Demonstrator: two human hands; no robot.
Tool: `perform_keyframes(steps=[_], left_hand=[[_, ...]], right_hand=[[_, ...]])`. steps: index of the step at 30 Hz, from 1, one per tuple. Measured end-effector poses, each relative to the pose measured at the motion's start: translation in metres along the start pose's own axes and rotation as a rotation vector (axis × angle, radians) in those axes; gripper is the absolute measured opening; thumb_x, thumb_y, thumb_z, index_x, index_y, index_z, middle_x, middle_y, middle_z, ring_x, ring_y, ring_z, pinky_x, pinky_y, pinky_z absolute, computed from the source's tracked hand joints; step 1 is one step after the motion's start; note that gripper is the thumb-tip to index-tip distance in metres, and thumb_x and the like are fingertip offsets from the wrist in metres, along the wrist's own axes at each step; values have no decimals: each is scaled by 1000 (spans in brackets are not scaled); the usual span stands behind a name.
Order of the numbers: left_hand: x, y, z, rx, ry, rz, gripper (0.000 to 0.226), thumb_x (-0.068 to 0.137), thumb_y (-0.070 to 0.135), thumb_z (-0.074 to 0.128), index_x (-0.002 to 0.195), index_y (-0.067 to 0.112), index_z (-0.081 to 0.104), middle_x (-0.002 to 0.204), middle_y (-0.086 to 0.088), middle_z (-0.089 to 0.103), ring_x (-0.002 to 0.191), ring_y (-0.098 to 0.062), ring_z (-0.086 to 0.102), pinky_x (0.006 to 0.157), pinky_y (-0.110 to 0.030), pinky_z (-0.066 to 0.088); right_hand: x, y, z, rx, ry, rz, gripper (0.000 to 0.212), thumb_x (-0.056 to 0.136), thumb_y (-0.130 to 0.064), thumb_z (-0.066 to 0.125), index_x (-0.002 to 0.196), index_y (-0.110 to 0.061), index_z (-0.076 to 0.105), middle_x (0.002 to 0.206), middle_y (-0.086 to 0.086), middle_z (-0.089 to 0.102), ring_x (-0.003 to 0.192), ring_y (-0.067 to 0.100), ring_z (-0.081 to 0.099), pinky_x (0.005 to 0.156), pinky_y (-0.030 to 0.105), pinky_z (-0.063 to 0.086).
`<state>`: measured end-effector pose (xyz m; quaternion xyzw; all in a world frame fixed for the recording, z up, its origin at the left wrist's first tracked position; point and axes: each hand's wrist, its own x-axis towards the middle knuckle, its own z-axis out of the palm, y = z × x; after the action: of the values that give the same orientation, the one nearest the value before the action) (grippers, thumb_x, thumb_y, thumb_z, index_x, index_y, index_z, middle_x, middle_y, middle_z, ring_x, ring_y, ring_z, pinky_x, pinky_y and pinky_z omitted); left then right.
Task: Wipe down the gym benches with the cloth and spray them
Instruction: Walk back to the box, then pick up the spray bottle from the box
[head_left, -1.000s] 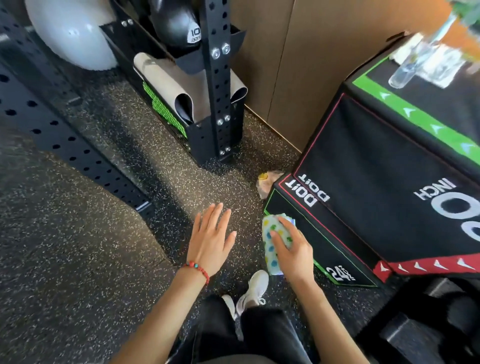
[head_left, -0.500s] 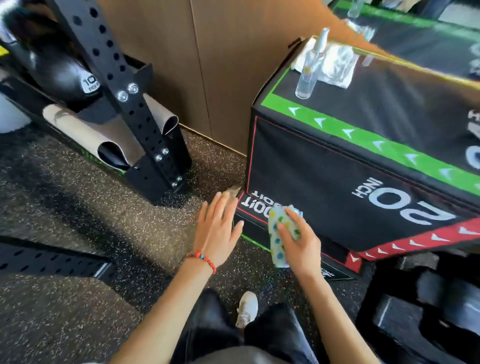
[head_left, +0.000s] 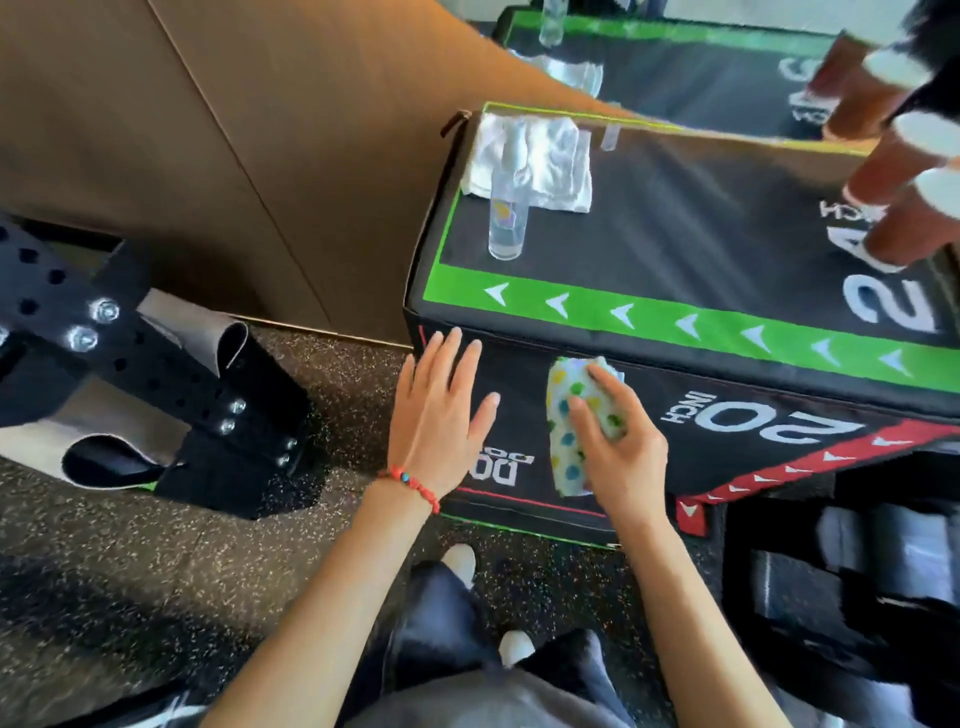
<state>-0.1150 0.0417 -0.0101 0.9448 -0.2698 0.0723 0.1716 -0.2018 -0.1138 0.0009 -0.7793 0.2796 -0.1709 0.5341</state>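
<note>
Right hand (head_left: 618, 441) squeezing spotty cloth (head_left: 574, 415), fingers wrapped tight round it, pressing it on black side of box bench (head_left: 727, 234). Just left of cloth, left hand (head_left: 439, 410) lying flat on same side, fingers spread, holding nothing. Up above cloth, on box top, clear spray bottle (head_left: 509, 208) standing straight, touching white rag (head_left: 535, 161) behind it. Farther left, black rack (head_left: 130, 364) sitting on speckled floor (head_left: 130, 571).
</note>
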Motion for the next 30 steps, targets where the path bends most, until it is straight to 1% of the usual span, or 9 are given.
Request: perform_keyframes(steps=[3,9,12,15,20,22,24,26,30], left_hand=[[39,-16,-9,-26,49,59,55,89,37,37,127,0,53,134,-21,50,125,-38,46,99,-56,37],[104,-33,-23,-162,113,91,56,90,36,39,129,-3,51,134,-24,49,126,-40,44,101,-54,37],[128,-28,-26,-316,103,27,62,90,41,37,135,-1,44,142,-20,42,134,-35,35,110,-41,25],[152,-19,-24,-496,101,-45,57,93,33,49,138,1,40,144,-17,39,135,-28,32,110,-26,20],[180,-5,-14,-655,118,-140,57,90,23,62,139,1,39,142,-12,42,132,-22,37,99,-9,19],[187,-4,-8,-709,124,-175,57,88,24,64,137,4,42,139,-9,46,129,-19,41,98,-10,25],[194,-3,-3,-754,134,-195,56,85,26,69,132,4,49,129,-7,55,117,-16,51,93,-15,34],[197,-1,-1,-791,121,-235,50,81,26,72,120,-1,54,111,-4,61,97,-7,56,80,-15,38],[200,-2,2,-833,125,-246,37,80,23,74,104,0,59,96,-2,62,92,-15,60,70,-9,39]], right_hand=[[19,-19,12,25,38,-15,32,85,-25,64,113,-38,58,109,-4,66,95,9,62,89,35,50],[49,-42,26,38,140,-22,32,85,-25,64,109,-44,55,107,-4,66,95,8,61,90,37,49],[61,-47,26,30,173,-28,32,85,-23,64,109,-41,56,105,-5,65,90,4,59,89,32,49],[73,-49,23,25,188,-22,32,85,-22,64,108,-41,56,101,-11,63,85,-4,57,86,25,48],[87,-46,13,15,203,-9,32,84,-23,64,112,-38,58,104,-11,63,89,1,58,85,23,48],[91,-44,10,13,208,-6,31,85,-23,64,113,-36,58,104,-10,63,89,1,58,85,24,48],[96,-42,7,10,210,-11,31,85,-23,64,114,-33,59,105,-10,62,89,0,57,84,23,48],[99,-41,7,11,211,-16,31,85,-22,64,113,-34,58,107,-9,62,90,1,57,84,21,48],[101,-41,8,8,218,-13,31,85,-21,64,112,-34,58,106,-8,63,90,3,58,84,24,49]])
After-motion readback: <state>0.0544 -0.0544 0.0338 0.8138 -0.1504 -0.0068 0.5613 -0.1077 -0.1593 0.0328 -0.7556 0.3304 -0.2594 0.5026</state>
